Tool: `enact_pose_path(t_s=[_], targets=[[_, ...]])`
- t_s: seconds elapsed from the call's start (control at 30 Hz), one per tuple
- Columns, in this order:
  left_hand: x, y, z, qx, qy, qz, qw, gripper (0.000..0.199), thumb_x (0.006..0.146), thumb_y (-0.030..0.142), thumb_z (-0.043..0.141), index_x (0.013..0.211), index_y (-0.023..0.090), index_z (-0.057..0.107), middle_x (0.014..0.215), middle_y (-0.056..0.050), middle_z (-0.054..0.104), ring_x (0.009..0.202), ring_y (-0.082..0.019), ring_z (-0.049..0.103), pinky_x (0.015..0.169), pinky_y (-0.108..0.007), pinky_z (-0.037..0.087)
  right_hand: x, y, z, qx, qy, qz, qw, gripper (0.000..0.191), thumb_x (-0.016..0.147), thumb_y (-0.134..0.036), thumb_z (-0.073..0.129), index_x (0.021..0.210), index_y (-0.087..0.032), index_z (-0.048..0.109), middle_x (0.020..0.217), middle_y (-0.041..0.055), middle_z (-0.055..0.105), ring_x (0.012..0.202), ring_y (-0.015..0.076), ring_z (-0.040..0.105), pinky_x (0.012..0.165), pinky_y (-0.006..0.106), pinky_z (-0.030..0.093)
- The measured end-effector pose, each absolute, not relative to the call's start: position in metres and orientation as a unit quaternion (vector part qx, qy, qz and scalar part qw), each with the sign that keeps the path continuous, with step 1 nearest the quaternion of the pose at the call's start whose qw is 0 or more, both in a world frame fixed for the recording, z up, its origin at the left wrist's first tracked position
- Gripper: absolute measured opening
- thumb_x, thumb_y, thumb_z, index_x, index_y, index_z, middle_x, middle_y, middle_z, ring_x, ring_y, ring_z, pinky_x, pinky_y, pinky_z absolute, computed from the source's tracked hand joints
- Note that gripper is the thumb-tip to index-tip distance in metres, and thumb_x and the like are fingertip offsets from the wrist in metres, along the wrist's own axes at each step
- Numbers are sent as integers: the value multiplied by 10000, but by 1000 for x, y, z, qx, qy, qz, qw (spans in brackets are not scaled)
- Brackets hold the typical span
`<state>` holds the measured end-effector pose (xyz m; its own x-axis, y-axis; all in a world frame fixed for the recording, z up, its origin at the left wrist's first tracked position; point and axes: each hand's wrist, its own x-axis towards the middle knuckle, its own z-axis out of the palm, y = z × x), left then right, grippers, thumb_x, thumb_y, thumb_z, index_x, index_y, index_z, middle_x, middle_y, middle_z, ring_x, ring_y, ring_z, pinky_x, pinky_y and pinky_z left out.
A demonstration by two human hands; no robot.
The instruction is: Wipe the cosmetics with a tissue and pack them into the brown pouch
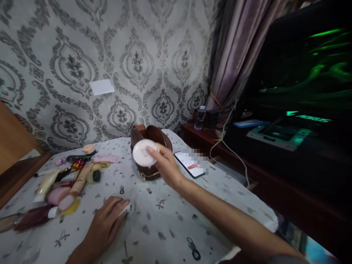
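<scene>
My right hand [166,165] grips a round, pale pinkish-white cosmetic container [142,156], thumb across its flat face. Directly behind it, a brown leather pouch [162,134] stands unzipped on the patterned cloth, partly covered by the container and my fingers. Low on the left, my left hand [108,218] rests near the cloth with its fingers closed on a small white piece [125,208]; what that is I cannot make out. Further left lies a spread of cosmetics, among them a cream tube [47,183], a pink rounded item [59,195] and a dark red bottle [34,218].
A phone [190,164] with a lit screen lies right of the pouch. Beyond the white printed cloth [165,227], a water bottle [200,118] and a white cable [237,156] are on a dark red wooden surface. A black computer case [302,84] with green lights fills the right side.
</scene>
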<state>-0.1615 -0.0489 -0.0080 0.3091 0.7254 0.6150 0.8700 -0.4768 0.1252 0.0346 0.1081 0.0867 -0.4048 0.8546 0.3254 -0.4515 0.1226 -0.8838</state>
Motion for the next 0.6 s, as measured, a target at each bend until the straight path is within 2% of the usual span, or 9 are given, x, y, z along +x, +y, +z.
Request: enact_pose_path(t_s=[0.07, 0.17, 0.2, 0.27, 0.33, 0.47, 0.6], targets=[[-162, -48, -11, -798, -504, -310, 111, 270, 968, 207, 487, 1205, 202, 618, 1017, -97, 663, 931, -193, 658, 777, -262, 566, 40, 136, 106, -192, -563, 569, 568, 370, 780, -520, 691, 896, -176, 624, 771, -20, 575, 672, 112, 535, 521, 198, 466], [-163, -45, -15, -797, -510, -307, 101, 267, 969, 230, 495, 1206, 210, 616, 1014, -97, 669, 922, -192, 665, 769, -256, 571, 40, 184, 132, -258, -637, 443, 576, 326, 849, -489, 607, 945, -178, 587, 868, 0, 604, 811, 150, 602, 598, 230, 542], [-163, -44, -16, -797, -509, -309, 96, 269, 969, 235, 496, 1211, 214, 615, 1014, -97, 670, 924, -194, 667, 770, -256, 571, 38, 198, 139, -305, -682, 377, 547, 295, 885, -450, 571, 980, -171, 590, 910, 17, 626, 857, 161, 618, 636, 241, 554], [-163, -43, -17, -796, -510, -315, 88, 273, 970, 239, 495, 1217, 222, 612, 1013, -95, 673, 929, -194, 670, 772, -252, 570, 31, 223, 149, -415, -774, 223, 424, 258, 917, -359, 547, 1058, -150, 604, 983, 52, 671, 930, 179, 640, 746, 266, 559], [-162, -42, -16, -796, -512, -314, 77, 270, 970, 237, 490, 1209, 232, 616, 1004, -88, 678, 917, -188, 676, 752, -240, 570, 21, 239, 153, -467, -813, 133, 321, 271, 910, -314, 569, 1104, -131, 618, 1053, 89, 696, 1013, 211, 649, 851, 291, 538], [-160, -41, -10, -798, -521, -297, 61, 251, 968, 236, 487, 1178, 241, 624, 984, -76, 686, 872, -175, 687, 720, -228, 577, 1, 252, 149, -488, -830, 102, 250, 277, 886, -302, 605, 1093, -126, 658, 1140, 147, 704, 1116, 281, 641, 913, 315, 514], [-160, -40, -7, -798, -523, -296, 55, 244, 974, 250, 482, 1169, 240, 628, 967, -76, 692, 851, -176, 692, 710, -230, 584, -10, 256, 145, -500, -837, 76, 207, 289, 899, -270, 564, 1139, -138, 658, 1219, 165, 682, 1145, 299, 634, 914, 335, 520]])
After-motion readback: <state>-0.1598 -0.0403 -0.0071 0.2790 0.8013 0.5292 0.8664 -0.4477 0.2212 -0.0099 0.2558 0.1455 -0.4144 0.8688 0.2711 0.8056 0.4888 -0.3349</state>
